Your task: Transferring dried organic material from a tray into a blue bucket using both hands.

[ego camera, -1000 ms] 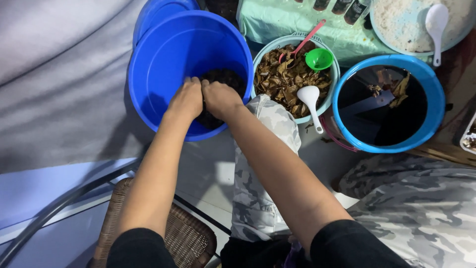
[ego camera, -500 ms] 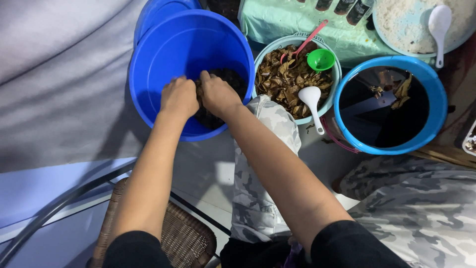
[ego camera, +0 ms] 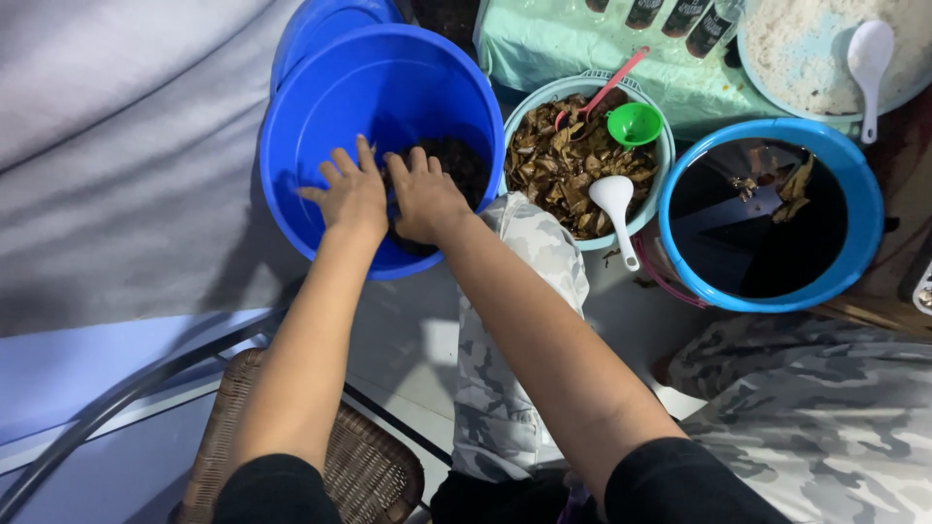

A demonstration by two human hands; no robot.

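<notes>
A large blue bucket stands in front of me with a dark mass at its bottom. Both of my hands reach over its near rim. My left hand lies flat with the fingers spread, palm down, holding nothing. Beside it and touching it, my right hand also points into the bucket with fingers extended above the dark mass. Whether the fingertips touch that mass I cannot tell.
A pale basin of brown dried leaves holds a white spoon and a green funnel. Right of it a blue tub of dark liquid. A plate of rice with a spoon sits behind. A wicker stool below.
Both hands were curled together over the dark mass; they have lifted slightly toward the near rim and the fingers have opened and spread flat.
</notes>
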